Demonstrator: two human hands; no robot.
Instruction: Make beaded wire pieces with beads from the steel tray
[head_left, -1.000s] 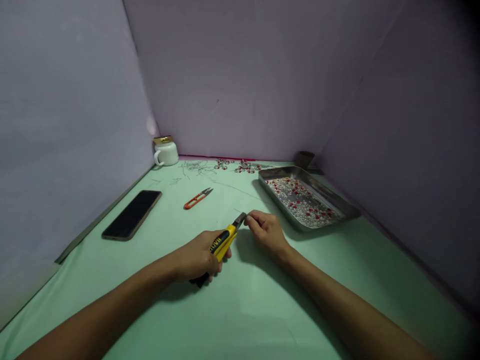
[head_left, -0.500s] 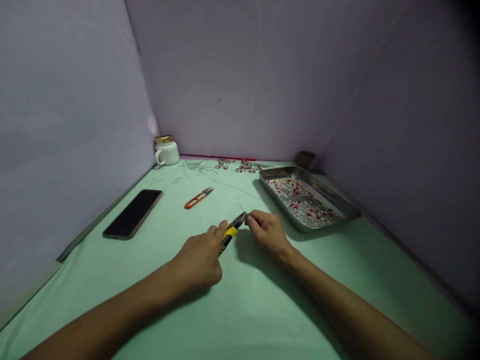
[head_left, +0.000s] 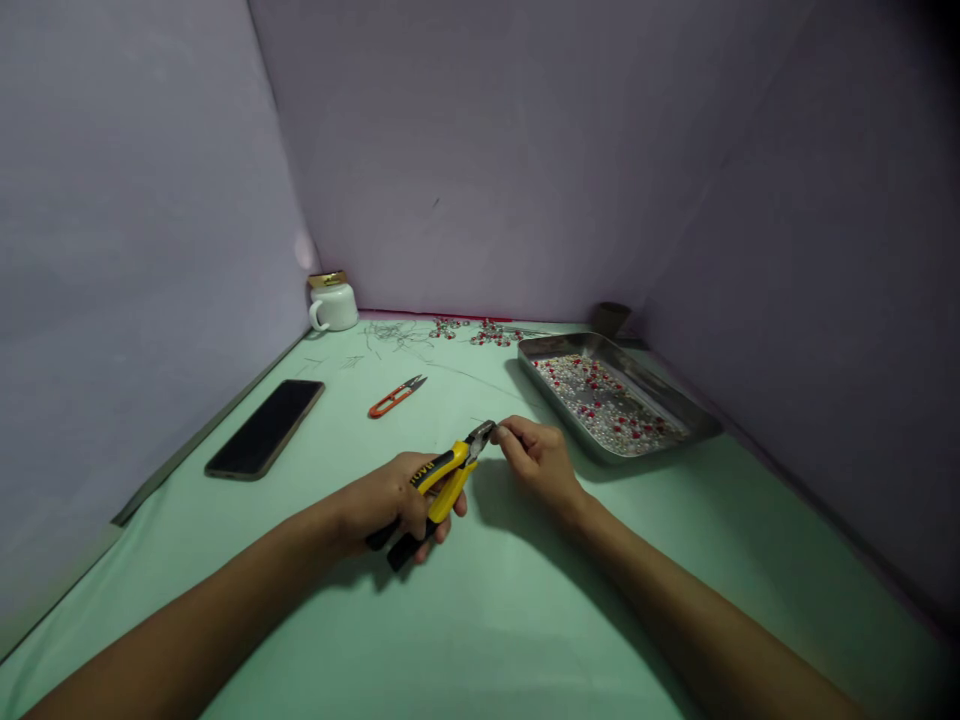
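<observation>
Yellow-and-black pliers (head_left: pixel 453 476) are gripped by my left hand (head_left: pixel 409 500), their handles slightly spread across the palm. The metal jaws point up and right, meeting the fingertips of my right hand (head_left: pixel 534 455). My right thumb and forefinger are pinched together at the jaw tips. A thin wire (head_left: pixel 480 420) shows faintly by the jaws and seems to run into the pinch; its held end is hidden. Orange-handled thread snips (head_left: pixel 397 397) lie on the green tabletop (head_left: pixel 495 620), beyond my left hand.
To the right stands a metal tray (head_left: pixel 574 432) with many clear and red beads. Wire pieces (head_left: pixel 394 334) and beaded pieces (head_left: pixel 495 333) lie at the back. A phone (head_left: pixel 266 428) is at left, a white mug (head_left: pixel 334 305) in the back corner. Walls enclose three sides.
My left hand has turned the pliers over, so both yellow handles now show from above. The thin wire at the jaws has swung from upright toward flat. My right hand has barely moved.
</observation>
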